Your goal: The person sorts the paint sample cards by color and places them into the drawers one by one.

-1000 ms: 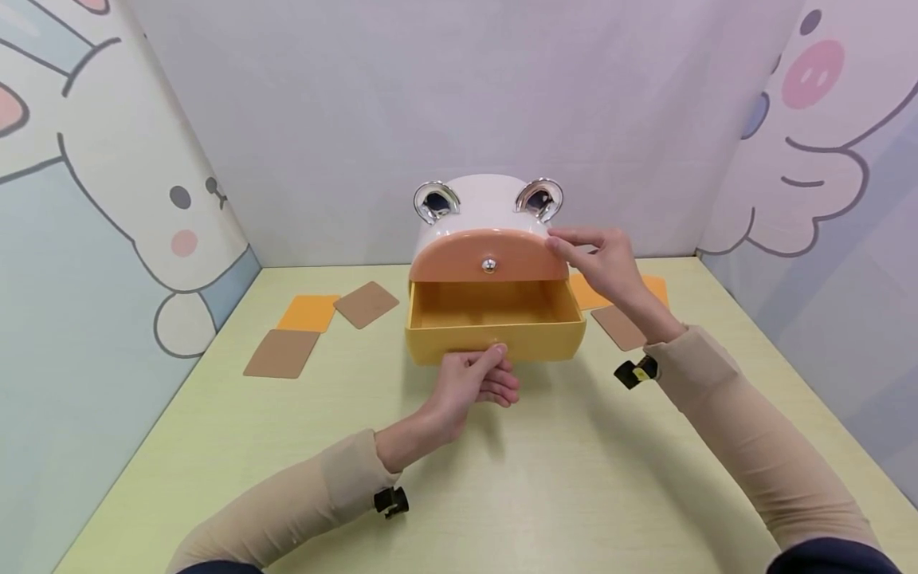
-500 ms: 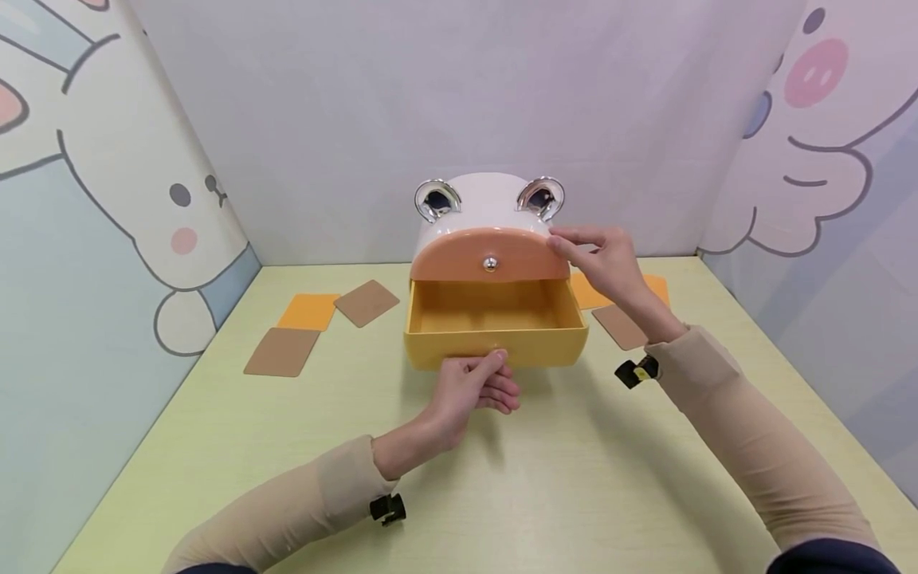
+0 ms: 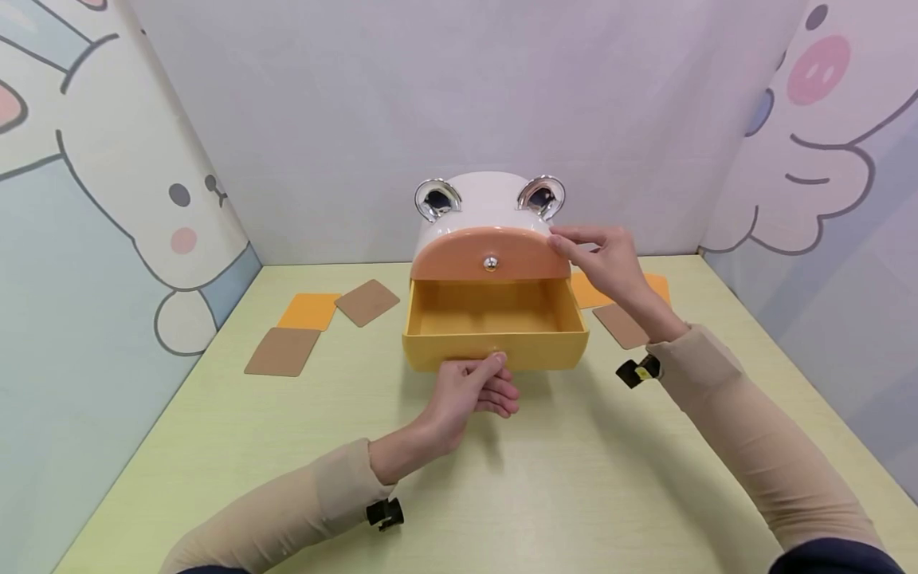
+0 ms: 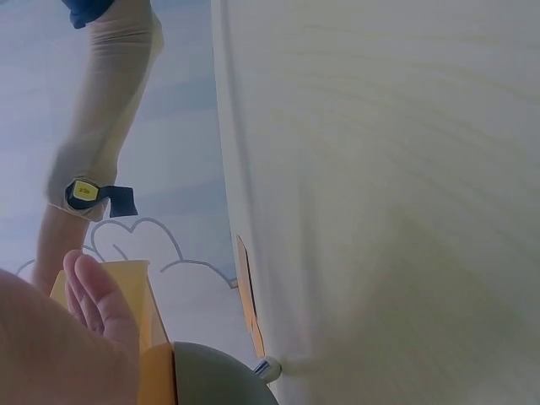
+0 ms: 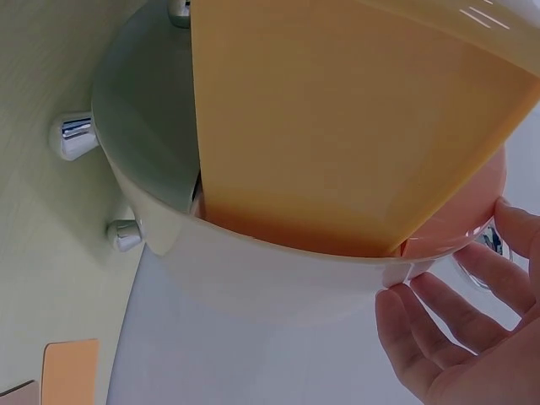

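Observation:
A white desktop drawer box (image 3: 491, 195) with two silver-rimmed eyes stands at the back of the table. Its orange upper front (image 3: 452, 257) carries a round silver knob (image 3: 491, 263). Below that, a yellow drawer (image 3: 423, 351) is pulled far out. My left hand (image 3: 455, 399) pinches the middle of the drawer's front, thumb on top and the other fingers beneath; whatever it pinches there is covered. At the box's right side, my right hand (image 3: 606, 259) grips the shell edge. In the right wrist view, its thumb touches the orange front, its fingers (image 5: 464, 312) the white side.
Left of the box lie an orange card (image 3: 308, 311) and two brown cards (image 3: 283, 351). More orange (image 3: 588, 292) and brown (image 3: 620, 327) cards lie on the right, partly behind the right arm. Short silver feet (image 5: 76, 137) raise the box. Printed walls enclose the table.
The yellow drawer has slid slightly farther out toward me, and my left hand has come back with it. My right hand keeps its place on the box.

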The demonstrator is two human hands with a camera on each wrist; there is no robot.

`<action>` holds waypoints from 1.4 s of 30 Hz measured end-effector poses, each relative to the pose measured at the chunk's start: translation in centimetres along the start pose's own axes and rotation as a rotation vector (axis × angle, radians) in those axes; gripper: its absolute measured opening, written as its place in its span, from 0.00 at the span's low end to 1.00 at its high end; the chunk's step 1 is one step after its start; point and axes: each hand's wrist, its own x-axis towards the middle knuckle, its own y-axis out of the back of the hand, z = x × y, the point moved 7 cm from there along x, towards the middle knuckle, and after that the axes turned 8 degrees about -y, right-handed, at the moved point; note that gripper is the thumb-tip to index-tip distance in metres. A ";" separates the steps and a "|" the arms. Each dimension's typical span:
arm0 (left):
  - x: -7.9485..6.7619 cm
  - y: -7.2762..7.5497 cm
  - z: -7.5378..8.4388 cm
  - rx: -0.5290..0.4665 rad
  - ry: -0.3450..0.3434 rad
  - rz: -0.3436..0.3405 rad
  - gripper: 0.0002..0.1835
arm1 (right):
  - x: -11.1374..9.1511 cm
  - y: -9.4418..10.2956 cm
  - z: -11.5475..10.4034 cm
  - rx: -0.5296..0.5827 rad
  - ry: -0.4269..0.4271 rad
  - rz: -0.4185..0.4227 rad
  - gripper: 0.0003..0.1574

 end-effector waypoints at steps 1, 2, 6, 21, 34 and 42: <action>0.0 0.0 0.0 -0.001 0.002 0.001 0.19 | 0.0 0.0 0.0 -0.001 -0.002 0.000 0.22; -0.1 0.0 0.0 -0.001 0.004 0.003 0.19 | 0.0 0.0 0.0 -0.002 -0.003 0.000 0.23; -0.2 0.0 0.0 -0.003 0.007 0.004 0.18 | 0.0 0.0 0.0 0.000 -0.002 0.000 0.23; -0.5 -0.2 -0.2 -0.006 -0.003 -0.014 0.18 | -0.1 0.0 0.0 0.021 0.005 0.004 0.21; -1.5 -1.4 -1.0 0.067 0.067 -0.177 0.20 | -0.1 0.1 0.0 0.023 -0.005 0.002 0.22; -3.1 -3.1 3.8 0.261 -0.148 -0.476 0.12 | -0.1 0.0 0.0 0.026 -0.004 -0.003 0.22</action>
